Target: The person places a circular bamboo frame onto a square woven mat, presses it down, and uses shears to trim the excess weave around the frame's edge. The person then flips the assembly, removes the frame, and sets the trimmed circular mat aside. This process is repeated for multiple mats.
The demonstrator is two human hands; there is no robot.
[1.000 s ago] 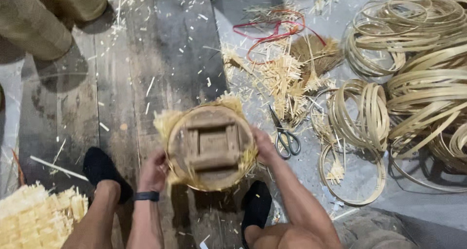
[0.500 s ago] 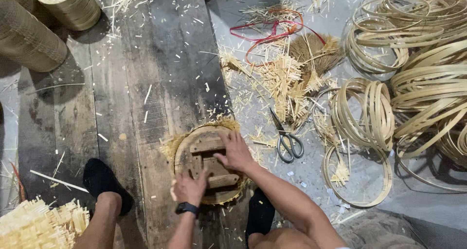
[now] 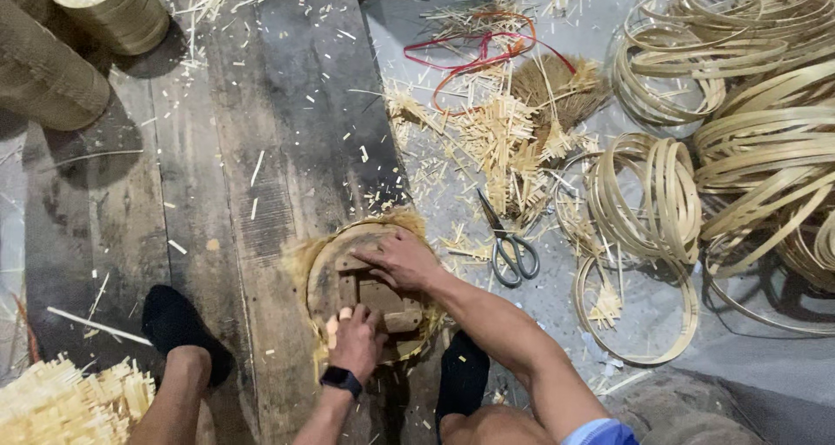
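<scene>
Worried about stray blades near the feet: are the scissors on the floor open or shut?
Shut. The scissors lie flat on the grey floor, blades together in one thin line pointing away from the person, handles side by side.
</scene>
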